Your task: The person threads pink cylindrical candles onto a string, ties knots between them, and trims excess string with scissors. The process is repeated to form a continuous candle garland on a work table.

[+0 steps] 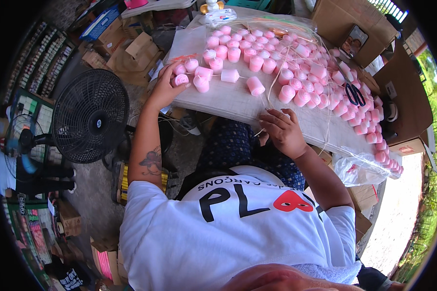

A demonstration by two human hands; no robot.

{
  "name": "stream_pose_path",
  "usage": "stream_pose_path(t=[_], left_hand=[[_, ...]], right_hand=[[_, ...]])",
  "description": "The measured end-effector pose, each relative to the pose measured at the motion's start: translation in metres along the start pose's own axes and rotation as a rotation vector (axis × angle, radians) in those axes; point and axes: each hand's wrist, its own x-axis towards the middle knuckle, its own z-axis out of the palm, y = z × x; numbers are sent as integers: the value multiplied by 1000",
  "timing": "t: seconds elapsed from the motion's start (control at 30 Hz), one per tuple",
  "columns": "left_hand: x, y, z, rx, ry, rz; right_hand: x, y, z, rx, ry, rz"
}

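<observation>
Cardboard boxes and a black fan surround your white worktop, which carries many pink candles strung on pale cord. Your left hand lies at the left edge, grip closed on one candle. Your right hand rests at the near edge, fingers curled loosely, pinching a cord. Scissors lie among the candles at right.

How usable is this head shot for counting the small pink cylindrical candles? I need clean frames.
Head view: fisheye bends the white table edge; black vignette rings the frame. Daylight is bright and even, the small pink cylindrical candles sharp; glare washes the ground at right. Left hand touches candles; right hand rests at the table edge.
</observation>
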Motion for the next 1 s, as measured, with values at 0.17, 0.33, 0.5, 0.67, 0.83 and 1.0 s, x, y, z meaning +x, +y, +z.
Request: stream_pose_path(t=[0.17, 0.33, 0.5, 0.67, 0.83, 1.0], left_hand=[[6, -1, 9, 162, 20, 106], [6, 2, 17, 116, 120, 104], [7, -21, 16, -51, 223, -25], [0, -21, 11, 108, 370, -158], [-10, -11, 17, 269, 505, 115], [-9, 7, 30, 374, 336, 305]], right_hand=[[26, 21, -25, 659, 361, 456], [57, 43, -72, 776, 400, 568], [67, 52, -70, 1020, 408, 628], [64, 65, -74, 1146, 542, 640], [62, 73, -77, 1203, 579, 678], [53, 80, -90, 1238, 681, 620]])
